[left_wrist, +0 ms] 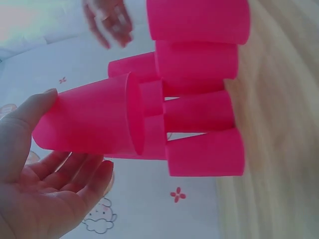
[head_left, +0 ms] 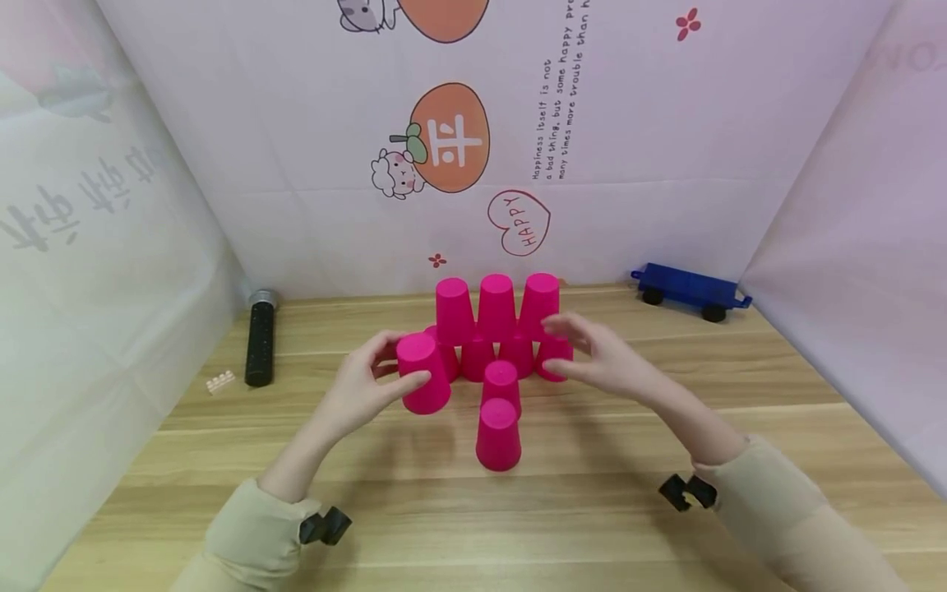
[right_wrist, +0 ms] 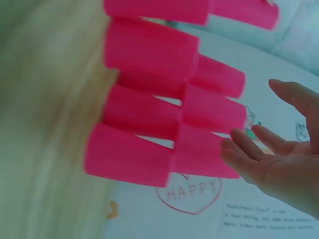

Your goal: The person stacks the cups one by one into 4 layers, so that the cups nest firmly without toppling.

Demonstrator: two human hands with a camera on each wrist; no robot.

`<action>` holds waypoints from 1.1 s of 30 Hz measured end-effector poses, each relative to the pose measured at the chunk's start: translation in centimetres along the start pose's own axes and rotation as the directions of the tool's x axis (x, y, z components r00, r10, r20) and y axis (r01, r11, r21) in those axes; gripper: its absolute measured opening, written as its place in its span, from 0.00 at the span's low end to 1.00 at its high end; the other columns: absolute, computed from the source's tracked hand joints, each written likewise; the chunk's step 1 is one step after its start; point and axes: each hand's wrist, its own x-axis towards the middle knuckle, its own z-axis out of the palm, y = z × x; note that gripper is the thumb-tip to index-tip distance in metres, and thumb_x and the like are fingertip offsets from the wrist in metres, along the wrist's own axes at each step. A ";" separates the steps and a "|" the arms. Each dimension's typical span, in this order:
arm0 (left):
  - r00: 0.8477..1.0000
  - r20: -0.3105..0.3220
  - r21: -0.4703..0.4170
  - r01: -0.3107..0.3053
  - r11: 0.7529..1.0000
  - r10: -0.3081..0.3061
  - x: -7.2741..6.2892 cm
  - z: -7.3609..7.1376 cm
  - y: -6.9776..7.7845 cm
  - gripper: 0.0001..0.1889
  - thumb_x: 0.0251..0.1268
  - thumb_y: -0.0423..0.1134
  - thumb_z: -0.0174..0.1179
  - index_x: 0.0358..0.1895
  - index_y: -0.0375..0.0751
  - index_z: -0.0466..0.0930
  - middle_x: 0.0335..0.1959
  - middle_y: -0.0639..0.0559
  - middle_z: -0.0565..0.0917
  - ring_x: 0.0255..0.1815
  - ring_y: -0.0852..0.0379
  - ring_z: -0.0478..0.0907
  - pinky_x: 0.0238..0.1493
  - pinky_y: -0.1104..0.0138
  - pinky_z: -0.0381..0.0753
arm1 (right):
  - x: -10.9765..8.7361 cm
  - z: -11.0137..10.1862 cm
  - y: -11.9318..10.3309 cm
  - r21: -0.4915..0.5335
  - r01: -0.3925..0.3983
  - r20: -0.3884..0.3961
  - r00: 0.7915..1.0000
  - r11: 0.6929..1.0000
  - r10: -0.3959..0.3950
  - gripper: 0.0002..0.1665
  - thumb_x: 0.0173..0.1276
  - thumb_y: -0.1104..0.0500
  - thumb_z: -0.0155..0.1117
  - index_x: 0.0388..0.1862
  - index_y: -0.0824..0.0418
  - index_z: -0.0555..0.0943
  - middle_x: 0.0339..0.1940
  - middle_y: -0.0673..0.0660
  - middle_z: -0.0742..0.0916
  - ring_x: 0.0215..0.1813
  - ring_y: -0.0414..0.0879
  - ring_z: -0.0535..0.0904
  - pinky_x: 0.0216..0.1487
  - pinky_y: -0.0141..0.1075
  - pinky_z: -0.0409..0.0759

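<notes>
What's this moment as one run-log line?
left hand: holds pink cup, mouth down | right hand: empty, near upper cups' right end | upper cups: three, on lower row | front cups: two

Bright head view, soft shadows; dimmer, blurrier wrist views.

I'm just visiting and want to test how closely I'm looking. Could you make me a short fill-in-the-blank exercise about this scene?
1. The hand gripping a pink cup is the person's ____ one.
2. The upper row of stacked cups contains ____ cups.
3. The toy wagon has a body colored ____.
4. The word HAPPY is framed by the outline of a ____.

Missing words: left; three; blue; heart.
</notes>
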 end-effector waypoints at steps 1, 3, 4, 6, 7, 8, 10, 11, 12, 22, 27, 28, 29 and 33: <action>1.000 -0.009 -0.005 -0.007 1.000 0.007 0.3 -0.2 0.3 0.27 0.53 0.44 0.69 0.57 0.44 0.72 0.50 0.46 0.80 0.51 0.50 0.78 0.55 0.56 0.80 | -0.4 0.5 0.4 0.014 0.002 0.021 1.000 1.000 -0.002 0.30 0.61 0.63 0.66 0.61 0.69 0.68 0.58 0.67 0.78 0.63 0.63 0.72 0.65 0.57 0.67; 0.999 -0.028 -0.004 -0.018 1.000 0.018 1.0 -0.7 0.9 0.27 0.53 0.43 0.69 0.57 0.43 0.72 0.51 0.46 0.80 0.51 0.50 0.78 0.55 0.55 0.80 | -1.2 1.4 1.0 0.039 0.003 0.072 0.997 0.999 -0.006 0.28 0.61 0.62 0.66 0.59 0.68 0.70 0.55 0.65 0.80 0.59 0.61 0.75 0.63 0.57 0.71; 0.999 -0.039 -0.004 -0.023 1.000 0.023 1.5 -0.9 1.3 0.27 0.54 0.43 0.69 0.57 0.43 0.72 0.51 0.46 0.79 0.51 0.50 0.78 0.55 0.55 0.80 | -1.6 1.8 1.2 0.053 0.002 0.098 0.995 0.999 -0.008 0.28 0.61 0.62 0.66 0.58 0.68 0.71 0.54 0.65 0.80 0.58 0.60 0.75 0.62 0.57 0.72; 0.998 -0.061 -0.004 -0.036 0.999 0.035 2.6 -1.4 2.2 0.27 0.54 0.44 0.68 0.58 0.43 0.72 0.51 0.46 0.79 0.52 0.50 0.78 0.56 0.56 0.80 | -2.2 2.7 1.4 0.082 -0.005 0.149 0.989 0.997 -0.007 0.28 0.61 0.60 0.66 0.58 0.67 0.71 0.53 0.64 0.80 0.57 0.58 0.76 0.60 0.56 0.73; 0.996 -0.073 -0.004 -0.042 0.999 0.042 3.2 -1.6 2.7 0.27 0.54 0.44 0.68 0.58 0.43 0.72 0.51 0.47 0.79 0.52 0.51 0.78 0.56 0.57 0.79 | -2.4 3.2 1.5 0.097 -0.007 0.169 0.986 0.995 -0.010 0.28 0.61 0.58 0.67 0.58 0.67 0.71 0.53 0.64 0.80 0.56 0.58 0.76 0.60 0.56 0.74; 0.995 -0.085 -0.003 -0.045 0.999 0.045 4.0 -1.7 3.2 0.27 0.55 0.45 0.68 0.58 0.44 0.71 0.52 0.47 0.79 0.53 0.51 0.78 0.56 0.57 0.79 | -2.6 3.6 1.4 0.110 -0.011 0.186 0.983 0.994 -0.010 0.29 0.61 0.57 0.67 0.58 0.67 0.71 0.53 0.64 0.80 0.56 0.58 0.76 0.60 0.56 0.74; 0.993 -0.106 -0.013 -0.055 0.998 0.053 5.6 -1.8 4.2 0.28 0.55 0.47 0.67 0.58 0.45 0.71 0.52 0.48 0.79 0.53 0.51 0.77 0.55 0.58 0.80 | -2.7 4.3 1.4 0.135 -0.020 0.206 0.978 0.991 -0.008 0.31 0.60 0.57 0.68 0.59 0.68 0.70 0.54 0.65 0.80 0.56 0.58 0.75 0.60 0.56 0.74; 0.992 -0.112 -0.020 -0.059 0.998 0.056 6.5 -1.7 4.7 0.28 0.55 0.48 0.67 0.59 0.46 0.71 0.52 0.48 0.79 0.53 0.51 0.77 0.54 0.58 0.80 | -2.8 4.6 1.4 0.147 -0.027 0.215 0.977 0.989 -0.005 0.31 0.60 0.56 0.68 0.59 0.67 0.70 0.54 0.65 0.79 0.57 0.59 0.75 0.60 0.57 0.74; 0.992 -0.116 -0.026 -0.061 0.998 0.057 7.3 -1.6 5.0 0.28 0.55 0.49 0.67 0.59 0.46 0.71 0.52 0.48 0.79 0.53 0.51 0.77 0.53 0.57 0.81 | -2.7 4.8 1.4 0.158 -0.032 0.219 0.976 0.987 -0.004 0.32 0.60 0.56 0.68 0.59 0.68 0.69 0.54 0.65 0.79 0.57 0.60 0.75 0.60 0.57 0.74; 0.995 -0.097 -0.084 -0.046 0.995 0.038 12.0 0.4 5.4 0.28 0.56 0.48 0.66 0.60 0.48 0.70 0.54 0.48 0.77 0.52 0.52 0.76 0.51 0.59 0.81 | -2.2 6.6 1.4 0.239 -0.075 0.268 0.963 0.968 0.008 0.31 0.59 0.58 0.69 0.59 0.66 0.70 0.55 0.63 0.78 0.57 0.58 0.75 0.61 0.60 0.71; 0.995 -0.092 -0.070 -0.055 0.996 0.048 12.7 0.9 5.5 0.29 0.55 0.48 0.66 0.60 0.47 0.70 0.54 0.47 0.77 0.53 0.50 0.76 0.51 0.58 0.81 | -1.8 7.3 1.2 0.227 -0.075 0.279 0.960 0.971 0.009 0.31 0.59 0.58 0.69 0.59 0.64 0.70 0.55 0.62 0.78 0.57 0.57 0.75 0.60 0.58 0.73; 0.994 -0.093 -0.068 -0.056 0.996 0.050 12.8 1.0 5.5 0.29 0.55 0.47 0.66 0.61 0.47 0.71 0.54 0.47 0.77 0.53 0.49 0.76 0.51 0.58 0.81 | -1.8 7.4 1.2 0.223 -0.075 0.277 0.961 0.972 0.011 0.31 0.59 0.58 0.69 0.59 0.64 0.70 0.55 0.62 0.78 0.57 0.57 0.75 0.60 0.58 0.73; 0.994 -0.093 -0.068 -0.058 0.996 0.051 12.9 1.0 5.5 0.28 0.55 0.47 0.66 0.60 0.46 0.71 0.54 0.46 0.77 0.53 0.49 0.76 0.52 0.58 0.81 | -1.7 7.5 1.2 0.218 -0.076 0.274 0.962 0.973 0.013 0.31 0.59 0.58 0.69 0.59 0.64 0.70 0.54 0.62 0.79 0.57 0.56 0.75 0.60 0.57 0.74; 0.995 -0.094 -0.073 -0.050 0.996 0.043 13.3 1.2 5.4 0.28 0.56 0.47 0.66 0.61 0.46 0.71 0.54 0.46 0.77 0.54 0.49 0.76 0.52 0.59 0.81 | -1.4 7.8 1.4 0.205 -0.079 0.265 0.964 0.976 0.022 0.30 0.58 0.58 0.69 0.57 0.64 0.71 0.53 0.61 0.79 0.55 0.56 0.76 0.59 0.56 0.75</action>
